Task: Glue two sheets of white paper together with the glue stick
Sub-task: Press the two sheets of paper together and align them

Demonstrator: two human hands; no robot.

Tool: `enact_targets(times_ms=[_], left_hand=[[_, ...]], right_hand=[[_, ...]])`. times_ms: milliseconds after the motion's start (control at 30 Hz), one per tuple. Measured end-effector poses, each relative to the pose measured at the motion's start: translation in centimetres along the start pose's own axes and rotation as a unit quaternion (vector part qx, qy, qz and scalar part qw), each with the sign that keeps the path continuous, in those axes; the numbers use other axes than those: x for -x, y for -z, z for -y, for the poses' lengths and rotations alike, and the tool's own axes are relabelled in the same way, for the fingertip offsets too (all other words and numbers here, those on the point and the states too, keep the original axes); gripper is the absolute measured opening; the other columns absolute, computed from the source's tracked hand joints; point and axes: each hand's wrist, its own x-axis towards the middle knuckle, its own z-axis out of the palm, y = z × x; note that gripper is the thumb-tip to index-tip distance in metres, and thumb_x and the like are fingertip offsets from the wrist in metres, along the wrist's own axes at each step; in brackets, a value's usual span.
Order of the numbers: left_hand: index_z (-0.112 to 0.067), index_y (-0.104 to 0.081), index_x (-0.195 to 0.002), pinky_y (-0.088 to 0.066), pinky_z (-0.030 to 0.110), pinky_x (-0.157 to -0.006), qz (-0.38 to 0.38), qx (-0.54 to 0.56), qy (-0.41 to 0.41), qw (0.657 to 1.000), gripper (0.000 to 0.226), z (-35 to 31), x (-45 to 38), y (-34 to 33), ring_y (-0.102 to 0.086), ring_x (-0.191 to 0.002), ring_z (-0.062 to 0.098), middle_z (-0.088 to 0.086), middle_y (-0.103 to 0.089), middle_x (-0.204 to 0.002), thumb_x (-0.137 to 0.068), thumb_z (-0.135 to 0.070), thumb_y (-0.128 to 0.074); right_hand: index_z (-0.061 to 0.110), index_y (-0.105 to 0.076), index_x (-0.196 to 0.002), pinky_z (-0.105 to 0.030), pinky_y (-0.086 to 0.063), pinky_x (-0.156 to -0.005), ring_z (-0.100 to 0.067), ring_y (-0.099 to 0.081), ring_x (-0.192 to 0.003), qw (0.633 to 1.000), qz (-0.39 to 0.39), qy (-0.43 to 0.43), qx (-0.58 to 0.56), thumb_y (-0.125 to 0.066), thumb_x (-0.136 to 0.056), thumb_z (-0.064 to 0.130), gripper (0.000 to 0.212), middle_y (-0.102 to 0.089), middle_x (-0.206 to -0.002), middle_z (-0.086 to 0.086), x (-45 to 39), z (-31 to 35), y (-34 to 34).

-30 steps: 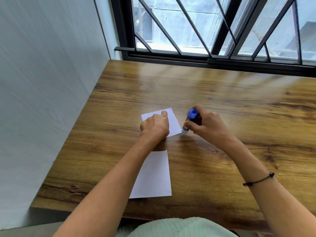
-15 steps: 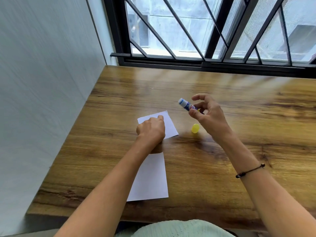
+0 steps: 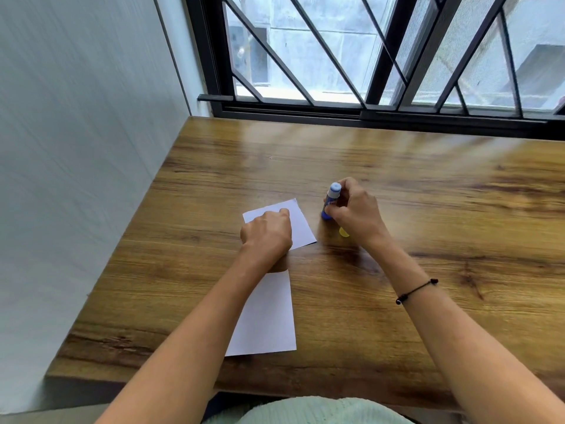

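Head view shows a wooden table (image 3: pixel 397 209) bearing two white sheets: the near sheet (image 3: pixel 269 316) and the far sheet (image 3: pixel 301 226), pinned under the clenched left hand (image 3: pixel 266 235). The right hand (image 3: pixel 356 214) grasps the upright glue stick (image 3: pixel 331 201) just right of it, beside the yellow cap (image 3: pixel 344 232).

Glossy wood-grain counter (image 3: pixel 428 209) (window glare along its far edge), matt white paper sheets (image 3: pixel 266 316), smooth plastic glue stick (image 3: pixel 331 197), black metal window bars (image 3: pixel 385 50)
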Motion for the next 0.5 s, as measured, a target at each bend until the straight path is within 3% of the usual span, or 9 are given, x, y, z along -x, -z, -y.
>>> enact_targets(times_ms=[133,300,400,500], left_hand=[[-0.014,-0.044,-0.117,-0.035,0.034,-0.069,-0.005,-0.005,0.002,1.000,0.027,-0.1,0.1,0.0,-0.053,-0.108,0.030,0.011,-0.056,-0.119,-0.090,-0.016,-0.045],[-0.015,-0.043,-0.117,-0.036,0.035,-0.070,-0.001,0.008,0.009,1.000,0.027,-0.1,0.1,-0.1,-0.053,-0.108,0.030,0.011,-0.055,-0.119,-0.089,-0.015,-0.044],[-0.016,-0.043,-0.118,-0.036,0.036,-0.070,-0.005,0.011,0.009,1.000,0.029,0.0,0.1,-0.1,-0.053,-0.109,0.031,0.011,-0.055,-0.120,-0.089,-0.015,-0.043],[-0.017,-0.044,-0.118,-0.036,0.035,-0.069,-0.015,-0.007,0.005,1.000,0.028,0.1,0.1,-0.3,-0.054,-0.107,0.031,0.010,-0.056,-0.119,-0.090,-0.017,-0.044]], right_hand=[[0.005,-0.053,-0.097,-0.037,-0.042,-0.073,-0.034,-0.057,-0.086,1.000,0.000,0.000,0.009,-0.059,-0.075,0.003,0.023,-0.067,-0.094,-0.017,-0.1,0.0,0.0],[0.009,-0.052,-0.103,-0.024,-0.031,-0.064,-0.023,-0.053,-0.083,0.999,0.030,-0.014,0.007,-0.064,-0.072,0.004,0.034,-0.061,-0.092,-0.007,-0.2,0.0,0.4],[0.012,-0.048,-0.115,-0.023,-0.034,-0.076,-0.019,-0.052,-0.097,0.999,0.042,-0.005,0.005,-0.067,-0.073,0.007,0.046,-0.058,-0.105,-0.005,-0.1,0.4,1.2],[0.009,-0.047,-0.121,-0.025,-0.036,-0.087,-0.022,-0.051,-0.108,0.998,-0.006,0.040,0.038,-0.067,-0.075,0.009,0.050,-0.058,-0.118,-0.008,0.4,1.3,2.3]])
